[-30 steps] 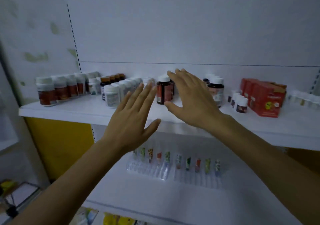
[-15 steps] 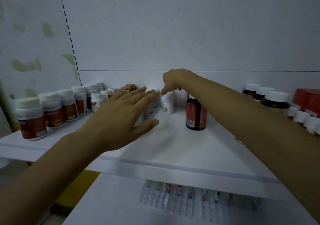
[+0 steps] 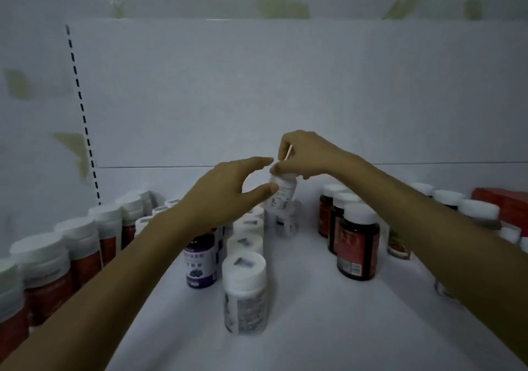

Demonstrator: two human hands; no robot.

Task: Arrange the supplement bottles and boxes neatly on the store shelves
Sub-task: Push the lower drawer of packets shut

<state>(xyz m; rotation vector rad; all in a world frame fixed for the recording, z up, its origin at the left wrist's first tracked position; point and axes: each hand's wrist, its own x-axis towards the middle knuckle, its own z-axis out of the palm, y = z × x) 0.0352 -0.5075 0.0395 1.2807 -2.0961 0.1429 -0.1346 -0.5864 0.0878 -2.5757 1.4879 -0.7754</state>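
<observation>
My right hand (image 3: 307, 155) pinches the cap of a small white bottle (image 3: 281, 195) from above and holds it just over the back of the white shelf (image 3: 308, 330). My left hand (image 3: 225, 196) is curved beside that bottle, its thumb tip at the bottle's left side and its fingers near the cap. Under the lifted bottle stands another white bottle (image 3: 285, 223). A row of white-capped white bottles (image 3: 245, 293) runs from the front towards the back. A purple-labelled bottle (image 3: 200, 262) stands left of this row.
Brown bottles with white caps (image 3: 43, 270) line the left side. Dark bottles with red labels (image 3: 358, 245) stand on the right, with more white-capped bottles (image 3: 477, 212) and a red box (image 3: 503, 203) behind my right forearm. The shelf's back panel (image 3: 285, 99) is close behind my hands.
The view has moved closer and higher over the shelf. My right hand has lifted the small white bottle off the shelf by its cap. My left hand has come up beside it.
</observation>
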